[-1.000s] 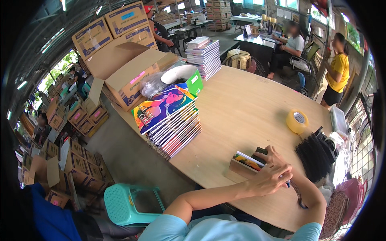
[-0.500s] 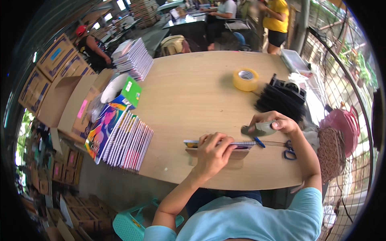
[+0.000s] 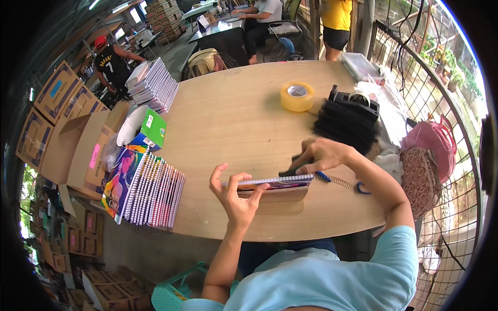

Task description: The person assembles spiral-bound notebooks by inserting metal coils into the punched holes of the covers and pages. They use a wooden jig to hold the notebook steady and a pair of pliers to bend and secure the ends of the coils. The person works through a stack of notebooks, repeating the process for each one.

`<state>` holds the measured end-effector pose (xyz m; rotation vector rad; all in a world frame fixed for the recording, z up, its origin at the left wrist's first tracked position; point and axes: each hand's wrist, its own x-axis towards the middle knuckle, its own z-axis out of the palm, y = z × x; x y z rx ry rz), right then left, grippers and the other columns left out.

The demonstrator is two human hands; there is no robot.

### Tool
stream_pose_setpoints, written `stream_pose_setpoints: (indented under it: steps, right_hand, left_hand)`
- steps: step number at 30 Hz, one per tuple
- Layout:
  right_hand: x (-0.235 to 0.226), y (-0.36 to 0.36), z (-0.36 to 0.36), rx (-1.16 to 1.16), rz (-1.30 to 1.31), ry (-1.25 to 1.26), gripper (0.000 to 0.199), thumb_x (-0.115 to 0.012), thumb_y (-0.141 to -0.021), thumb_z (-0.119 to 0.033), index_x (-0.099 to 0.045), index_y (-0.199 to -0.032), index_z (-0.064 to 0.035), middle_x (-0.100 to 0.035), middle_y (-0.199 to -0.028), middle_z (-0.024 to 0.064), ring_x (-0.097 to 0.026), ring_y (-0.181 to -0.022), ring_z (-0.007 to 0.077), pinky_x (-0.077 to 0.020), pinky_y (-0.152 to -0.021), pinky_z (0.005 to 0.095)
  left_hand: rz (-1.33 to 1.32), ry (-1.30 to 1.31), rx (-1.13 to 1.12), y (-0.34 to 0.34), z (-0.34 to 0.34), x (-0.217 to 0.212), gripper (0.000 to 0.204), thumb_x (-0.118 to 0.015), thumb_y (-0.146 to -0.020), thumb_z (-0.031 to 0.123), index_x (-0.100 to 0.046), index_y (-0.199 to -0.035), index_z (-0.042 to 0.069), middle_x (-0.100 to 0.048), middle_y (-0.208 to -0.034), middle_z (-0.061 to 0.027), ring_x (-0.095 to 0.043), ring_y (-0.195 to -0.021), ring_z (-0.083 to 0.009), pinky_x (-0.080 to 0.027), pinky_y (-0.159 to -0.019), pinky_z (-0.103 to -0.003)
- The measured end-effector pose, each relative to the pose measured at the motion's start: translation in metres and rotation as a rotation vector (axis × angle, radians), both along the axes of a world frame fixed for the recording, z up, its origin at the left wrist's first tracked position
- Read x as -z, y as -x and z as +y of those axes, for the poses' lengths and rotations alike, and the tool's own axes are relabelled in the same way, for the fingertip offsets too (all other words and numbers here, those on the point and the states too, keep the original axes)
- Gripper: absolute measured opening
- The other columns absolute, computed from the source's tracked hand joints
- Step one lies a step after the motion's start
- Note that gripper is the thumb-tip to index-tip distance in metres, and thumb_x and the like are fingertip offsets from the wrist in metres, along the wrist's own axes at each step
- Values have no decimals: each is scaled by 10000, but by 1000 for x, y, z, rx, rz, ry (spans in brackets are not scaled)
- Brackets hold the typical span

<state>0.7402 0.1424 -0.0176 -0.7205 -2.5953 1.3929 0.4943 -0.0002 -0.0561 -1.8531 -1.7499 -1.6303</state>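
Note:
A notebook (image 3: pixel 282 191) stands upright on its edge near the front of the table, its row of binding holes or coil along the top. My left hand (image 3: pixel 239 199) grips its left end, the thumb on the near cover and some fingers raised behind. Just over the notebook's right half, my right hand (image 3: pixel 324 155) is closed around a dark grey-green hand tool (image 3: pixel 293 167); its exact kind is hard to make out. Beside the notebook's right end are a blue pen-like item (image 3: pixel 322 177), a thin spiral coil (image 3: pixel 342 182) and partly hidden blue-handled scissors (image 3: pixel 363 188).
A stack of spiral notebooks (image 3: pixel 155 192) stands at the left, another stack (image 3: pixel 158 85) behind it, near open cartons (image 3: pixel 85 150). A tape roll (image 3: pixel 296 97), black coils (image 3: pixel 345 124) and a tape dispenser (image 3: pixel 358 101) lie at the right. Other people are beyond the table.
My right hand has brought the tool left and down to the notebook's top edge. My left hand has shifted from the notebook's middle to its left end.

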Motion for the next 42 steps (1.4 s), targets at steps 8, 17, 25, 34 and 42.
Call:
stream_pose_setpoints:
  steps: [8,17,25,34,42]
  right_hand:
    - [16,0,0,12,282,167,647,-630,-826,-526,-687,-1051,78,-647,-1000,217,-595,-939,317,-455,-843,402]
    - [17,11,5,94,31,-111,533,-639,-847,-501,-722,-1081,-30,-644,-880,188,-610,-867,272,-482,-794,371]
    - [13,26,2,92,97,75,626,-613,-847,-531,-680,-962,80,-614,-901,121,-584,-854,219,-464,-727,350]
    - [14,39,10,81,68,-89,632,-616,-844,-556,-694,-1032,43,-591,-826,155,-593,-865,256,-469,-773,360]
    - [16,51,1,42,-55,-224,562,-619,-843,-541,-700,-1161,-85,-644,-982,227,-616,-920,308,-487,-821,372]
  left_hand:
    - [-69,31,210,-1,22,11,442,-887,-664,332,-596,-846,53,-433,-1177,-145,-488,-1051,-271,-467,-797,-376]
    - [-93,73,243,-7,20,12,463,-884,-661,258,-604,-964,48,-459,-1152,-117,-508,-1010,-274,-457,-821,-386]
    - [-22,122,267,2,18,11,587,-872,-663,203,-616,-1171,56,-476,-1178,-107,-520,-999,-259,-465,-817,-371]
    - [14,129,277,6,24,15,707,-825,-734,208,-513,-1348,50,-437,-1283,-108,-528,-962,-233,-476,-845,-360]
    - [-694,249,535,48,21,37,217,-699,-882,68,-568,-1049,26,-522,-1102,-44,-527,-1057,-139,-489,-896,-288]
